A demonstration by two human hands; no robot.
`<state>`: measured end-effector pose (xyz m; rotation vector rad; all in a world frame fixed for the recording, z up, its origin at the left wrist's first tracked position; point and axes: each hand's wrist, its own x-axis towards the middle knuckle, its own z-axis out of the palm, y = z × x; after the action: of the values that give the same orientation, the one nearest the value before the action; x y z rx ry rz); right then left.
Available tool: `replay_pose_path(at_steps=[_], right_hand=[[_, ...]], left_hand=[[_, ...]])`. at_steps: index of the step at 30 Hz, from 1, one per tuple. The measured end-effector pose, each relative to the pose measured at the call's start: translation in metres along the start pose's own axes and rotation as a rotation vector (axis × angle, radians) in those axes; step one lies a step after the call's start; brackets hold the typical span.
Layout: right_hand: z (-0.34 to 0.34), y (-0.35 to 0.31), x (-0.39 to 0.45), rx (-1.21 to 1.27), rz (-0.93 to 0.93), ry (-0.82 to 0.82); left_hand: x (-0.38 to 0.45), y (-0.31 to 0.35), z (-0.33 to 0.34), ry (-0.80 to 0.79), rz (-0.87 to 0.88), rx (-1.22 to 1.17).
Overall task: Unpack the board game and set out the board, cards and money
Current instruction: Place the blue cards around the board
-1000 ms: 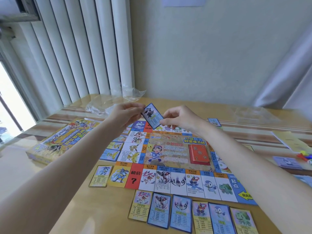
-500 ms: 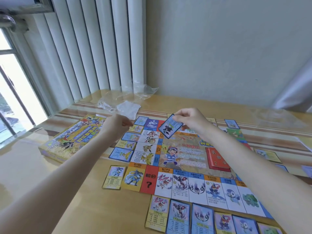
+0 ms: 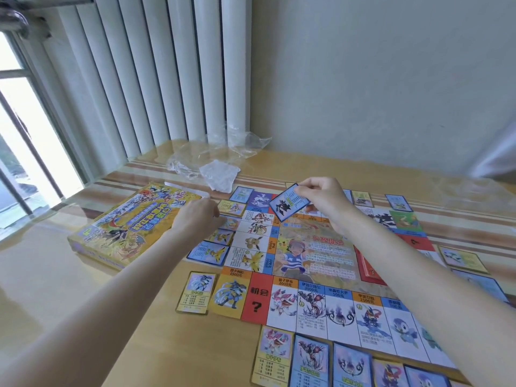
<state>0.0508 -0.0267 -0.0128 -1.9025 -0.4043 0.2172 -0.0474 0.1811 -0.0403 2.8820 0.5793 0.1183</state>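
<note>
**Thin card, pinched at its edge**

My right hand (image 3: 321, 196) pinches a blue-bordered card (image 3: 289, 202) by its upper corner, lifted above the far side of the board (image 3: 307, 263). It looks light, thin and bendy, so an edge pinch suits it. My left hand (image 3: 195, 219) rests, fingers down, on a card (image 3: 229, 222) lying beside the board's left edge; whether it grips that card I cannot tell.

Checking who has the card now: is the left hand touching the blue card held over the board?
Apart. The head view shows the left hand low by the board's left edge, while only the right hand pinches the blue card.
</note>
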Motion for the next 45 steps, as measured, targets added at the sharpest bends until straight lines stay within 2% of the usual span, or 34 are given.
replay_pose_path(at_steps=[2, 6, 15, 24, 26, 30, 33, 39, 43, 45], right_hand=[[0.004, 0.005, -0.003, -0.027, 0.064, -0.075], [0.016, 0.016, -0.01, -0.237, 0.127, -0.289], [0.018, 0.02, -0.011, -0.245, 0.138, -0.325], [0.019, 0.02, -0.01, -0.223, 0.14, -0.329], [0.018, 0.019, -0.009, -0.146, 0.153, -0.304], [0.008, 0.014, -0.005, 0.321, 0.239, -0.192], [-0.004, 0.011, 0.0, 0.495, 0.267, -0.063], [-0.018, 0.014, 0.006, 0.393, 0.296, 0.114], [-0.043, 0.016, 0.004, 0.324, 0.29, 0.181], [-0.064, 0.023, 0.006, 0.202, 0.273, 0.202]], left_hand=[[0.005, 0.003, 0.003, -0.043, -0.051, 0.046], [0.015, 0.017, 0.013, -0.145, -0.162, 0.098], [0.021, 0.031, 0.011, -0.219, -0.347, 0.01], [0.03, 0.017, 0.017, -0.199, -0.348, -0.104], [0.029, 0.014, 0.01, -0.168, -0.334, -0.169], [0.028, 0.007, -0.005, -0.142, -0.336, -0.369], [0.024, 0.01, -0.018, -0.057, -0.302, -0.519], [0.012, 0.052, -0.048, 0.102, -0.11, -0.591], [0.011, 0.088, -0.049, 0.055, -0.02, -0.678], [0.016, 0.112, -0.04, 0.005, -0.012, -0.758]])
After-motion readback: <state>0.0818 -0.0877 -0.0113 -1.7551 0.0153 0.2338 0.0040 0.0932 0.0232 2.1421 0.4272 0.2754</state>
